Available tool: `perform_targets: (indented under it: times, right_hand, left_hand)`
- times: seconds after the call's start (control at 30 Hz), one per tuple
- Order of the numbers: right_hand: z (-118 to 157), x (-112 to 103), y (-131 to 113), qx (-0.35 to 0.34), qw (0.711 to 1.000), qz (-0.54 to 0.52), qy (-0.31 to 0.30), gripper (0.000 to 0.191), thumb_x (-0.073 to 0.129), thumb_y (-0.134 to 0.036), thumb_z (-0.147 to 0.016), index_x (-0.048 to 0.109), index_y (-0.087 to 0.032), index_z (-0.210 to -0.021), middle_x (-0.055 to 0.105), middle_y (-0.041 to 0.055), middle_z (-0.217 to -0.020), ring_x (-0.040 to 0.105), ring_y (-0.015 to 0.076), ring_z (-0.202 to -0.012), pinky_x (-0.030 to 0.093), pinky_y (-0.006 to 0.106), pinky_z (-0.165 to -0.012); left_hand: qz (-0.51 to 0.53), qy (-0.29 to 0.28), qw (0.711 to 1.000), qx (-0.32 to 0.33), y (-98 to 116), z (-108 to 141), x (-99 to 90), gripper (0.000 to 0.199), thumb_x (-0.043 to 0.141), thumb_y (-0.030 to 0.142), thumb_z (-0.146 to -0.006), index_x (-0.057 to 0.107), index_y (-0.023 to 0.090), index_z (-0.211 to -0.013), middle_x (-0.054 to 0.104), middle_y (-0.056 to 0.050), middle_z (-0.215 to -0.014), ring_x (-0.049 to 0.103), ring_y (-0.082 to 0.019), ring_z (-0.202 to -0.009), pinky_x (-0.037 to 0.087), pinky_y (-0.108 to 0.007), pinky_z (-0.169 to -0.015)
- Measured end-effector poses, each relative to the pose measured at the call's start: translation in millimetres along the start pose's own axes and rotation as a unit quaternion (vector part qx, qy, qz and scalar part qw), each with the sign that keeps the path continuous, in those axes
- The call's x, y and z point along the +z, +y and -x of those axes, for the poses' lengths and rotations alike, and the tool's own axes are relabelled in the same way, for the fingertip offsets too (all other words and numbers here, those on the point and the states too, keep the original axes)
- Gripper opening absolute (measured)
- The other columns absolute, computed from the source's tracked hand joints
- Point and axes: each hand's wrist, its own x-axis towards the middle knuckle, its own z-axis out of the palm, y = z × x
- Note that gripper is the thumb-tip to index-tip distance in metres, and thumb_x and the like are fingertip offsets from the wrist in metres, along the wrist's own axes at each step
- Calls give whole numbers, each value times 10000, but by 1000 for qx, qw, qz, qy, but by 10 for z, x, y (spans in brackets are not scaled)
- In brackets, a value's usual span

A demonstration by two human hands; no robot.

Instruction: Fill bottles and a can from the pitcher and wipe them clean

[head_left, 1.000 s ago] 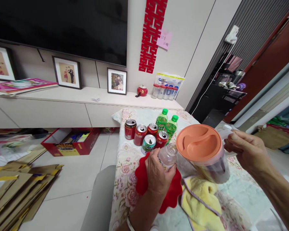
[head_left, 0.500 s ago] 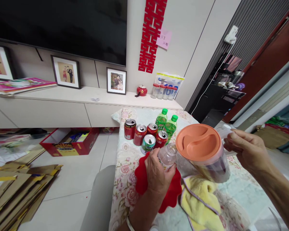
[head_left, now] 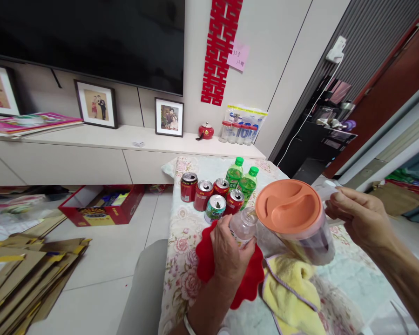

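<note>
Orange lid (head_left: 289,206): on top of the clear pitcher (head_left: 310,242), its moulded hollows facing up.
Pitcher: tipped toward the clear bottle, with darker contents seen through its wall; held above the surface (head_left: 179,260), on the right-hand side of the red mat (head_left: 253,279).
Right hand (head_left: 358,214): its grip is closed around the pitcher's handle, the thumb along the top.
Clear bottle (head_left: 243,225): uncapped, leaning, its mouth by the pitcher's rim; whether the two touch, I cannot tell.
Left hand (head_left: 228,251): its grip is closed around the clear bottle, over the red mat; a pale bracelet (head_left: 188,324) circles the wrist.
Red mat: wavy-edged, lying on the flowered cloth that covers the surface, partly hidden by the left hand and forearm.
Yellow towel (head_left: 293,293): crumpled, purple-edged, beside the red mat and below the pitcher in the view.
Red cans (head_left: 203,196): four, upright, grouped beyond the left hand, tops showing.
Green and white can (head_left: 215,208): upright, at the near side of that group.
Green-capped bottles (head_left: 247,186): two, upright, just behind the cans.
White cabinet (head_left: 153,142): past the surface, bearing framed photos (head_left: 169,117), a small red pot (head_left: 206,131) and red-lidded jars (head_left: 236,133).
Red box (head_left: 101,209): open on the floor, near flattened cardboard (head_left: 38,274).
</note>
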Motion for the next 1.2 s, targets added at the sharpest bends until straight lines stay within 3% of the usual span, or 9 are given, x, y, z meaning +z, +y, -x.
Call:
perform_targets:
  times: [0.77, 1.2]
  right_hand:
    - [-3, -12, -3, -6, 1000, 8, -8, 574, 948, -641, -557, 599, -185, -563, 442, -34, -540, 403, 99, -525, 351, 226, -514]
    - [-19, -10, -26, -6, 1000, 12, -10, 546, 955, -640, -543, 647, -191, -586, 490, -25, -535, 436, 105, -523, 353, 228, -512]
  left_hand:
    - [5, 1, 1000, 6, 0, -9, -8, 785, 809, 142, -634, 443, 199, -1326, 710, -156, -1161, 720, -380, -1070, 587, -540, -856]
    - [7, 0, 1000, -1, 7, -10, -10, 798, 824, 145, -632, 443, 203, -1330, 712, -154, -1166, 725, -379, -1064, 593, -541, -857]
